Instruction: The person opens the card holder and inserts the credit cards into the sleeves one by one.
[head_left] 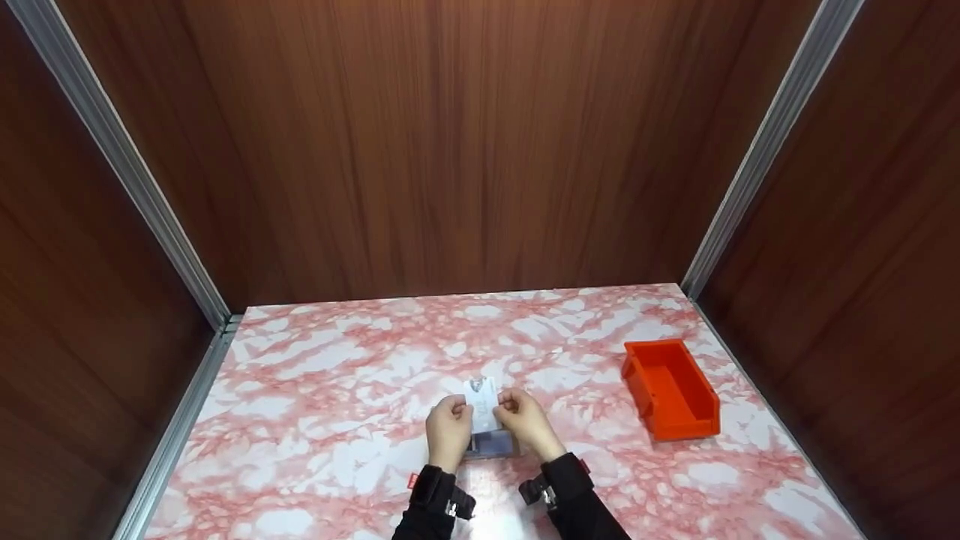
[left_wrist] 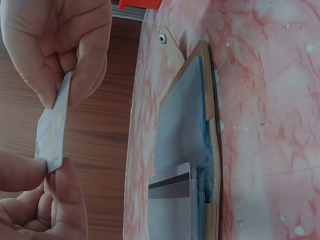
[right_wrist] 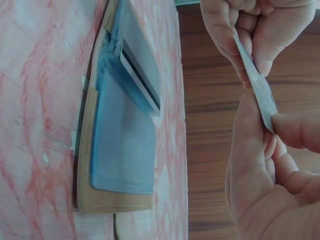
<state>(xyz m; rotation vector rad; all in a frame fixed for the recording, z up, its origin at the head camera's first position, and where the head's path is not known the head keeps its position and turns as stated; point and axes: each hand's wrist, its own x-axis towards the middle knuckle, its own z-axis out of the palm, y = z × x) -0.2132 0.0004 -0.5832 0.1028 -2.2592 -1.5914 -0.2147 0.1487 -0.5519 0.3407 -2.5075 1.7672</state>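
A pale printed card (head_left: 481, 403) is held up between both hands. My left hand (head_left: 448, 433) pinches one side edge of it between thumb and fingers, and my right hand (head_left: 529, 424) pinches the opposite edge. Below the card, a tan card holder (head_left: 493, 444) lies spread on the table. Clear bluish plastic sleeves (left_wrist: 182, 122) fill it, and another card with a black stripe (left_wrist: 170, 212) sits in the sleeves on the left half. From its right end sticks out a strap with a metal snap (left_wrist: 172, 52).
An orange open-front bin (head_left: 671, 390) stands on the table to the right. Red-and-white marbled tabletop (head_left: 322, 420) runs back to a brown wood-grain wall (head_left: 450, 150). Similar side panels with metal corner rails (head_left: 165, 202) enclose the space.
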